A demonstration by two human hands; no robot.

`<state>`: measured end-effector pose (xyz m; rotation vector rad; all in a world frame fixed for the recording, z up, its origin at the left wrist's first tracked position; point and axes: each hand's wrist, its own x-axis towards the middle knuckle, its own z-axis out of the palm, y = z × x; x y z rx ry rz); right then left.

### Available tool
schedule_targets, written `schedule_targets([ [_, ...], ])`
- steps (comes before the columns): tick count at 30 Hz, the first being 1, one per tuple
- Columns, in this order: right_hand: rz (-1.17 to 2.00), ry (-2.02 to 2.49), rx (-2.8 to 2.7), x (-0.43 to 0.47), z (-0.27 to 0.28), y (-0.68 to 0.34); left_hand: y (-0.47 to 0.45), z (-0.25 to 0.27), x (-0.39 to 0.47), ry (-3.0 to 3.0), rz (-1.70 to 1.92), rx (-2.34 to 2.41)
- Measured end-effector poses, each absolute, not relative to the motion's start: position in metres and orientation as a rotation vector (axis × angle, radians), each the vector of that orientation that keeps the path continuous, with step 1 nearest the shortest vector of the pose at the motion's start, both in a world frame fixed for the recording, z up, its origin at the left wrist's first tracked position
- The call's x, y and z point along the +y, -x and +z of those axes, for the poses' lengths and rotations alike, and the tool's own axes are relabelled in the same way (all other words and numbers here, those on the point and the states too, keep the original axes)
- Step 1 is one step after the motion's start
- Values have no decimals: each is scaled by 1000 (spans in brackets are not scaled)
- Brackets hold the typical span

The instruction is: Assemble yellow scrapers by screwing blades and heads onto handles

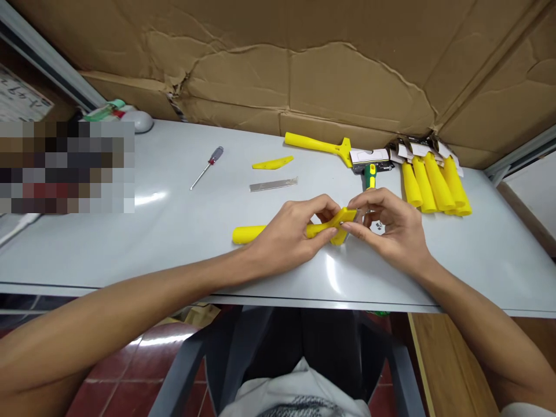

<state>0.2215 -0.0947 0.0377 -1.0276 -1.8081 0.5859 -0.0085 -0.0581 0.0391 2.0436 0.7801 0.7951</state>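
Note:
My left hand [292, 229] is wrapped round the neck of a yellow plastic scraper [249, 234], whose round handle sticks out to the left. At its wide head, my right hand [388, 226] pinches with thumb and fingertips. A thin clear or metal strip shows along the head's right edge, partly covered by my fingers. By my right thumb tip is a tiny dark spot, maybe a screw, too small to tell. Behind my hands lie a flat metal blade [273, 185] and a yellow blade cover [273, 163]. Small metal bits [379, 226] rest beside my right fingers.
A screwdriver [207, 167] lies at left on the grey table [174, 237]. Another yellow scraper [313, 143] is at the back, near a green-and-yellow handle [370, 175]. Several yellow scrapers [438, 182] are stacked at right. Cardboard [304, 75] lines the back.

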Motion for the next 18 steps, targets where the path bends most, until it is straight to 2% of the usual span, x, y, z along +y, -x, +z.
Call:
schedule_targets([
  [9,596,1031,-1817,-92,36,-220,9,26,-62,-2393,937,798],
  [14,297,889,-1984,-91,36,-221,9,17,-59,-2786,1088,725],
  [18,109,808,-2018,-91,35,-222,10,19,-57,-2886,1096,686],
])
